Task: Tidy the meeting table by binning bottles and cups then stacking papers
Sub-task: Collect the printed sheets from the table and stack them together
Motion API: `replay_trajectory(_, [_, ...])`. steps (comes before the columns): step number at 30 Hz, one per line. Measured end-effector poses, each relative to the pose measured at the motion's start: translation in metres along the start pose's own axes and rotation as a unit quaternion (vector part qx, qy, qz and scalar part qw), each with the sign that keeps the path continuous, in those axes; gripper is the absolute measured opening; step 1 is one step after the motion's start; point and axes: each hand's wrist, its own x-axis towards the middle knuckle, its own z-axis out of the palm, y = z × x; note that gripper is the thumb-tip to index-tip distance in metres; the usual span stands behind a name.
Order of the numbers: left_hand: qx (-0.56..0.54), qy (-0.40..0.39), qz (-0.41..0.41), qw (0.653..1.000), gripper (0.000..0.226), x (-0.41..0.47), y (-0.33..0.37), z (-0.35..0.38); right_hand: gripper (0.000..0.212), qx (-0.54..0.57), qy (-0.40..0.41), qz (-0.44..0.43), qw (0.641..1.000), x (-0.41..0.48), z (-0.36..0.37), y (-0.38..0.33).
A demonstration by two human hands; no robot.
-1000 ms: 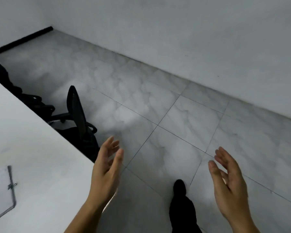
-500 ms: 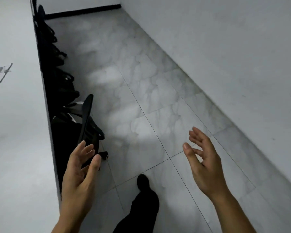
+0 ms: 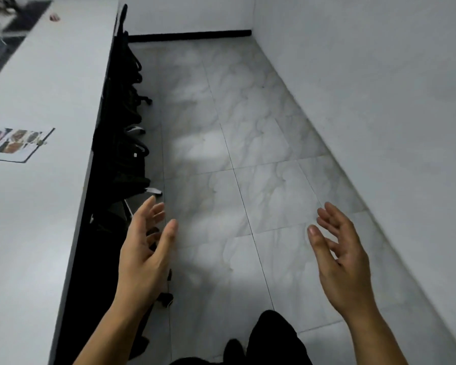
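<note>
Here both hands are raised in front of the body, over the floor [image 3: 221, 180], between the counter [image 3: 37, 219] on the left and the wall [image 3: 379, 101] on the right. The left hand [image 3: 145, 254] and the right hand [image 3: 340, 259] each have an open grip: the fingers are straight and a little spread, the palms are turned to each other, and nothing is held. The task's thing that I can see is a sheet of paper [image 3: 13, 144] with printed colour pictures. It lies flat on the counter, to the left and farther away than the hands, with one corner near the counter's right edge. A small clip [image 3: 40, 141] seems to sit on its right side, so it may be several sheets together. I judge it light, thin and easy to bend, and hard to lift from a smooth top. It would be better to slide it toward the edge, or to take it at the clipped side. A curved rim at the left border may be a cup, but I cannot tell. Black chairs [image 3: 121, 154] stand along the counter's edge, so the reach goes over them.
</note>
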Motion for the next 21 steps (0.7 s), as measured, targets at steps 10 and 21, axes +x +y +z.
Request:
replay_trajectory(10, [0.046,0.128,-0.135,0.981,0.051,0.193,-0.063,0.029,0.054,0.045,-0.180,0.011,0.983,0.259,0.181,0.034])
replay_trajectory(21, [0.036,0.461,-0.208,0.862,0.051,0.311,-0.052,-0.052,0.054,0.054,-0.486,-0.106,0.866,0.431,0.445,-0.091])
